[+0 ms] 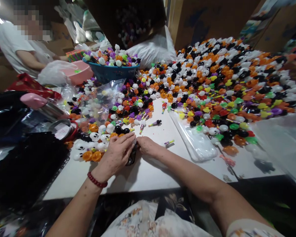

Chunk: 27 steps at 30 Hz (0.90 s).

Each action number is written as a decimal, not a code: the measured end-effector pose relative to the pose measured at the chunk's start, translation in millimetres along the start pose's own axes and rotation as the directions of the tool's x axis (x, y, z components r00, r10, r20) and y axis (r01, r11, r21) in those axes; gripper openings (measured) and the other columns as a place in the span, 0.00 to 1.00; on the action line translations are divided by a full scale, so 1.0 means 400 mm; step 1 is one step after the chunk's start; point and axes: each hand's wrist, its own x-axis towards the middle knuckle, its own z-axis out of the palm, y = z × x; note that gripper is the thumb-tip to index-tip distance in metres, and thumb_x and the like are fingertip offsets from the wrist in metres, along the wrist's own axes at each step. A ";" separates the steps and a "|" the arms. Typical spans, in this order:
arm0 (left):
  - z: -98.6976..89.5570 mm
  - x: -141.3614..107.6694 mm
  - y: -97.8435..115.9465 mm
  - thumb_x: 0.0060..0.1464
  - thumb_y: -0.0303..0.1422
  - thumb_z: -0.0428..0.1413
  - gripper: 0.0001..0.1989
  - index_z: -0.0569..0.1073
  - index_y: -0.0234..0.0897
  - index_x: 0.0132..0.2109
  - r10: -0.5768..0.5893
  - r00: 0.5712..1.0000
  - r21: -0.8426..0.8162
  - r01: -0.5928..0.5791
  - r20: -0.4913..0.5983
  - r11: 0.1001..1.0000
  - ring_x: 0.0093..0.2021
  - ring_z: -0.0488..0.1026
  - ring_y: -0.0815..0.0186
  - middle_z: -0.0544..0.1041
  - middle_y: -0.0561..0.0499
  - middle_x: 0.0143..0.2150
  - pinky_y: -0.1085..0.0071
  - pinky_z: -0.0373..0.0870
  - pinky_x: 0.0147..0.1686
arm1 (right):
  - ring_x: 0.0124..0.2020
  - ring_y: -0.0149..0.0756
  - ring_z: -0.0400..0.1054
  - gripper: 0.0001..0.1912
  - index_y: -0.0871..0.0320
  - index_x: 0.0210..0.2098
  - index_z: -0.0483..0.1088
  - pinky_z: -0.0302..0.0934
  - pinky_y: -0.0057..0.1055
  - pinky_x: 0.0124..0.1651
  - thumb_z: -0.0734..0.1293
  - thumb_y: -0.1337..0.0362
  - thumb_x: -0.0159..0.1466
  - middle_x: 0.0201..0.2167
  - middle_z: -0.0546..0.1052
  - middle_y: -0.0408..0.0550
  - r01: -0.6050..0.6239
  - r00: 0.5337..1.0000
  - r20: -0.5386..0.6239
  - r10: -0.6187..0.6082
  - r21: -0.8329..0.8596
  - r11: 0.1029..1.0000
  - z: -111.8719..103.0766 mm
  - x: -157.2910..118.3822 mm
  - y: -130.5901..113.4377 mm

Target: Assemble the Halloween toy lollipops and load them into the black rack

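Note:
My left hand [118, 151], with a red bead bracelet [97, 180] at the wrist, lies with its fingers pressed together over a shiny black object [131, 158], mostly hidden beneath it. Right against its fingertips, my right hand [146, 145] is curled closed; whatever it pinches is hidden. Rows of white skull-faced pieces [95, 136] and orange pumpkin pieces [91, 156] lie just left of my left hand. Black round-ended pieces [121, 130] sit beyond its fingers. Small stick-like pieces with patterned wrapping, one with a black top [155, 123], lie past my hands.
A big heap of mixed figure-topped pieces [212, 75] covers the back right. Clear plastic bags [197, 141] lie right of my hands. A filled blue basket [111, 70], pink basin [80, 74], pink-lidded bottle [43, 105] and black sheets [27, 168] stand left. Another person [22, 49] works back left.

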 end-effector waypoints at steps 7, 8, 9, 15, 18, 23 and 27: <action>-0.013 -0.006 -0.003 0.67 0.36 0.43 0.18 0.70 0.40 0.58 -0.011 1.000 -0.032 0.011 -0.003 0.999 0.59 0.70 0.61 0.73 0.45 0.59 0.59 0.62 0.56 | 0.46 0.44 0.69 0.18 0.60 0.47 0.74 0.60 0.34 0.48 0.65 0.77 0.58 0.44 0.78 0.54 -0.113 0.988 -0.129 0.088 -0.205 0.972 -0.124 -0.058 0.016; -0.014 -0.008 -0.001 0.67 0.36 0.43 0.18 0.69 0.40 0.59 -0.012 1.000 -0.030 0.012 -0.001 0.999 0.59 0.69 0.61 0.73 0.45 0.59 0.58 0.62 0.56 | 0.49 0.47 0.68 0.18 0.61 0.48 0.73 0.60 0.38 0.51 0.66 0.76 0.59 0.46 0.76 0.57 -0.166 0.974 -0.190 0.122 -0.235 0.958 -0.140 -0.069 0.021; -0.014 -0.011 0.000 0.67 0.36 0.43 0.19 0.68 0.40 0.60 -0.013 1.000 -0.028 0.013 -0.003 1.000 0.59 0.69 0.60 0.72 0.44 0.60 0.58 0.61 0.57 | 0.51 0.49 0.65 0.17 0.62 0.49 0.72 0.58 0.42 0.54 0.67 0.74 0.60 0.48 0.75 0.59 -0.207 0.958 -0.250 0.142 -0.260 0.943 -0.150 -0.079 0.023; -0.016 -0.014 0.004 0.67 0.37 0.43 0.22 0.63 0.40 0.64 -0.043 0.994 0.060 0.049 -0.099 0.997 0.65 0.61 0.57 0.68 0.44 0.64 0.55 0.57 0.61 | 0.48 0.40 0.65 0.10 0.58 0.47 0.70 0.60 0.36 0.53 0.66 0.69 0.65 0.46 0.71 0.53 -0.052 0.958 -0.286 0.026 -0.083 0.995 -0.069 -0.103 -0.042; -0.015 -0.012 0.006 0.68 0.39 0.41 0.24 0.58 0.38 0.67 -0.040 0.999 0.131 0.041 -0.012 0.991 0.68 0.57 0.55 0.66 0.44 0.66 0.54 0.53 0.62 | 0.42 0.36 0.66 0.08 0.59 0.41 0.70 0.61 0.31 0.49 0.62 0.72 0.64 0.41 0.71 0.50 -0.136 0.963 -0.234 0.134 0.008 0.991 0.000 -0.079 -0.069; -0.007 -0.009 0.007 0.66 0.42 0.44 0.25 0.60 0.39 0.66 -0.024 0.997 0.155 0.013 0.071 0.988 0.66 0.58 0.53 0.68 0.44 0.65 0.53 0.52 0.61 | 0.37 0.37 0.66 0.06 0.61 0.39 0.69 0.61 0.31 0.42 0.61 0.72 0.64 0.38 0.73 0.51 -0.254 0.947 -0.184 0.262 0.063 0.965 0.045 -0.041 -0.070; -0.004 -0.007 0.002 0.66 0.40 0.45 0.21 0.66 0.40 0.62 0.007 0.998 0.139 -0.015 0.057 0.990 0.63 0.62 0.54 0.72 0.44 0.61 0.53 0.52 0.60 | 0.37 0.38 0.67 0.07 0.61 0.41 0.68 0.60 0.31 0.41 0.60 0.69 0.66 0.38 0.74 0.51 -0.213 0.954 -0.197 0.226 0.086 0.973 0.053 -0.039 -0.056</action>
